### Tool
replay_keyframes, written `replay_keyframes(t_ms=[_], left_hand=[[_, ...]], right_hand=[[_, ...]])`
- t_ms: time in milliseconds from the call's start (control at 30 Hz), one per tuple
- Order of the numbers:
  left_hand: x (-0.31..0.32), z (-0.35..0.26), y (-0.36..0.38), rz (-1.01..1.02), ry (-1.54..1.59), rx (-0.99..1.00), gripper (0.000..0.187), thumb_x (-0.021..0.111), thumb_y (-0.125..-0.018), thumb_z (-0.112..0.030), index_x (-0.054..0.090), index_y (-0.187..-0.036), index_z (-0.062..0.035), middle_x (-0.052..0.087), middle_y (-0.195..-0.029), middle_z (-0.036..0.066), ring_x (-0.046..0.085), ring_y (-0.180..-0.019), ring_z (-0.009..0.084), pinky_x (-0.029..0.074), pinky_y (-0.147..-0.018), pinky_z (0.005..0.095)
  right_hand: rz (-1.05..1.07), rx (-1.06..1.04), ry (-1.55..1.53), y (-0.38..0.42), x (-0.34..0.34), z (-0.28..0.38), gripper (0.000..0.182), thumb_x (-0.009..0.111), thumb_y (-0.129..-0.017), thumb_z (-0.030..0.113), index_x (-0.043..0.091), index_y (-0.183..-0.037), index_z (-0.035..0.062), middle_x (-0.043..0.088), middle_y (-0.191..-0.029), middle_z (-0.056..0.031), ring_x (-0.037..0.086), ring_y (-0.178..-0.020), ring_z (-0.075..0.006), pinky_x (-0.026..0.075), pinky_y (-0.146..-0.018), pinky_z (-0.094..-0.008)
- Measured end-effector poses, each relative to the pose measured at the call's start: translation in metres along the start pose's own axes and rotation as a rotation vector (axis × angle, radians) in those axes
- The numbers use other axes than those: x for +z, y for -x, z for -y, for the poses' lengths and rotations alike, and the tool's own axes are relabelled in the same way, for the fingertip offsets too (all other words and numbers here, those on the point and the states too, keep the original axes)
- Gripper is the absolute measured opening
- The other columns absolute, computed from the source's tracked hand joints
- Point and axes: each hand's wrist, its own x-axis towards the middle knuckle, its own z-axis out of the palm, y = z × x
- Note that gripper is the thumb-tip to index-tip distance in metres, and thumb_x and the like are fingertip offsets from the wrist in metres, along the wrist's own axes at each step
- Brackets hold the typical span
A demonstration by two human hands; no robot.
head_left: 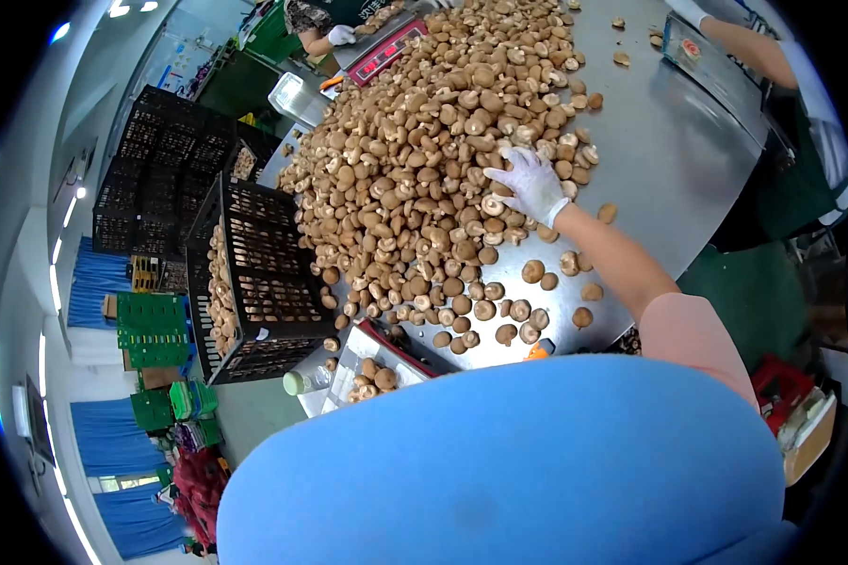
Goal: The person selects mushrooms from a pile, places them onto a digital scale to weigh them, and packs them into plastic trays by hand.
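Observation:
My right hand, in a white glove, reaches in from the right over the large heap of brown mushrooms on the metal table. Its fingers are spread and rest against mushrooms at the heap's right side, with none clearly gripped. My left hand is out of view. Near my body, a few mushrooms lie on a scale with a white, grey-marked top.
Left of the heap stands a black crate of mushrooms. A capped bottle lies by the scale. Co-workers' gloved hands are at a red scale; another co-worker's arm is beside a metal tray.

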Motion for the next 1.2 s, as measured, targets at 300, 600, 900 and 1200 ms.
replay_keyframes(t_ms=[300,600,900,1200], left_hand=[[-0.006,-0.005,0.011,-0.039,-0.029,-0.022,0.069,0.072,-0.088,-0.023,0.042,-0.147,-0.0040,0.038,-0.146,0.025,0.037,-0.136,0.0402,0.032,-0.114,0.0461],[-0.005,-0.013,0.017,-0.085,-0.037,-0.021,0.067,0.070,-0.090,-0.024,0.041,-0.147,-0.0034,0.036,-0.148,0.025,0.036,-0.138,0.0406,0.031,-0.115,0.0467],[-0.010,-0.022,0.017,-0.206,-0.003,0.078,0.065,0.067,-0.093,-0.025,0.040,-0.148,-0.0029,0.035,-0.150,0.025,0.034,-0.139,0.0410,0.029,-0.116,0.0473],[-0.080,0.078,0.032,-0.373,0.209,-0.214,0.057,0.058,-0.099,-0.014,0.035,-0.149,0.0009,0.031,-0.150,0.021,0.034,-0.140,0.0320,0.032,-0.115,0.0410]], right_hand=[[-0.243,0.105,-0.561,-0.055,0.001,-0.037,0.029,0.078,-0.075,0.035,0.074,-0.098,0.0174,0.063,-0.103,-0.0146,0.058,-0.107,-0.0312,0.046,-0.099,-0.0403],[0.164,0.507,-2.499,-0.014,-0.060,-0.005,0.038,0.058,-0.099,0.037,0.060,-0.128,0.0119,0.063,-0.126,-0.0095,0.064,-0.107,-0.0256,0.058,-0.083,-0.0408],[0.644,0.287,-2.733,0.030,-0.064,0.083,0.060,0.054,-0.099,0.042,0.036,-0.147,0.0099,0.056,-0.139,-0.0105,0.058,-0.123,-0.0265,0.048,-0.106,-0.0423],[1.035,0.562,-2.145,0.073,-0.064,0.201,0.061,0.058,-0.098,0.046,0.045,-0.141,0.0035,0.061,-0.127,-0.0123,0.060,-0.087,-0.0187,0.050,-0.075,-0.0316]])
